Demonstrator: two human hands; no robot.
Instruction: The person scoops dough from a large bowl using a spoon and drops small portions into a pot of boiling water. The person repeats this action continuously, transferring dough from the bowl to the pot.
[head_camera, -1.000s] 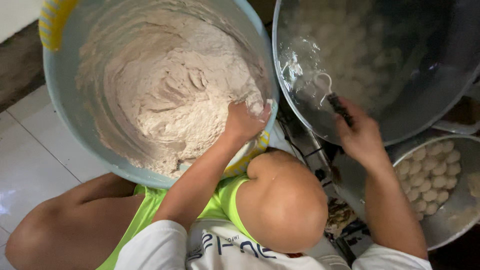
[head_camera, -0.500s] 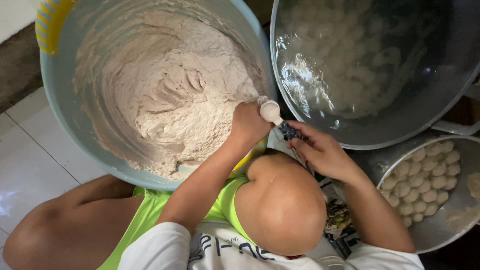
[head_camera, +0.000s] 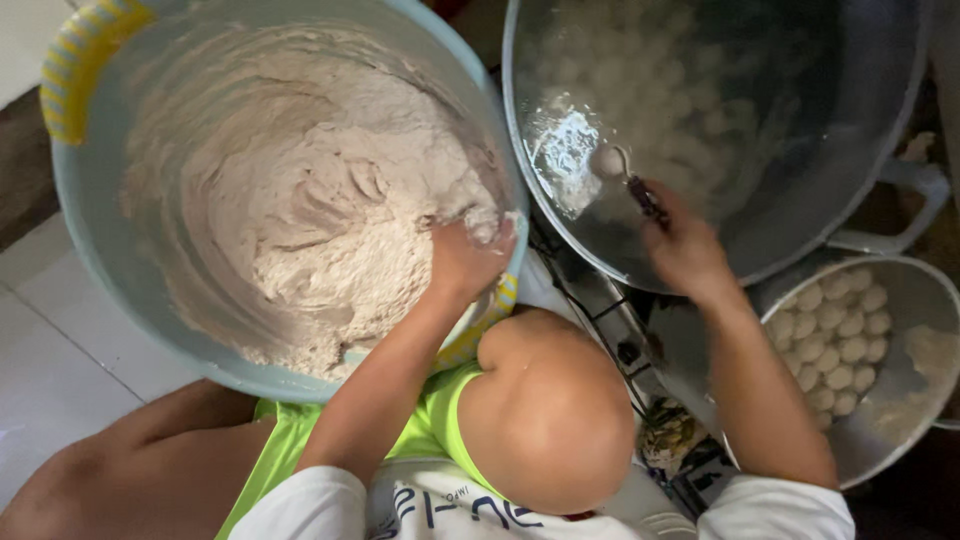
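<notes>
My left hand (head_camera: 462, 258) is pressed into the pale, sticky paste (head_camera: 320, 230) at the near right side of a big light-blue basin (head_camera: 85, 240), fingers closed around a lump of it. My right hand (head_camera: 688, 248) grips a small metal spoon (head_camera: 628, 176) with a dark handle. The spoon carries a pale ball over the steaming water in a large metal pot (head_camera: 800, 160). Faint white balls show under the water.
At the right, a metal bowl (head_camera: 905, 420) holds several finished white balls. My bent knee (head_camera: 550, 420) and green shorts (head_camera: 290, 430) lie below the basin. A yellow handle (head_camera: 80, 70) sits on the basin's far left rim. White floor tiles (head_camera: 50, 340) are at left.
Half a second ago my right hand brought the spoon to my left hand at the basin rim and took a ball; it has now swung back over the pot. My left hand stays in the paste.
</notes>
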